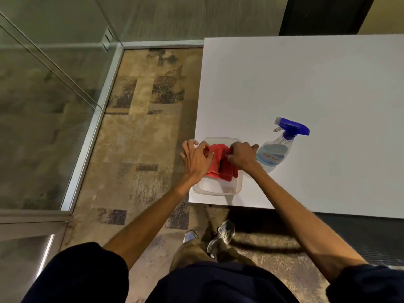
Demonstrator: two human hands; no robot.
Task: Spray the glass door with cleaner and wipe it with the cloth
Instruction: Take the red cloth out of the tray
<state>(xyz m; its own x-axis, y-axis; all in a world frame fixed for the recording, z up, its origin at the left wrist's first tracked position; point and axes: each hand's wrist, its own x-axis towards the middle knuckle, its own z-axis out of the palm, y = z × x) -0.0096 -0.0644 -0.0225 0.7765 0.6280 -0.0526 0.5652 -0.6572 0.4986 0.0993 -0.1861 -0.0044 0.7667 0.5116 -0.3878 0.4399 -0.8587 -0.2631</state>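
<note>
Red cloth (220, 162) in both hands, over a clear tub (218, 186).

Glass door (43, 119) stands far left, beside the patchy carpet (140, 132). Next, the left hand (195, 159) pinches the cloth's left edge and the right hand (241, 155) is clenched on its right side. The tub sits at the near corner of the white table (317, 88). A spray bottle (278, 147) with a blue top stands just right of the hands.

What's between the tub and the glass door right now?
Head view: only bare patterned carpet between the tub on the table's corner and the glass door; nothing stands there.
</note>
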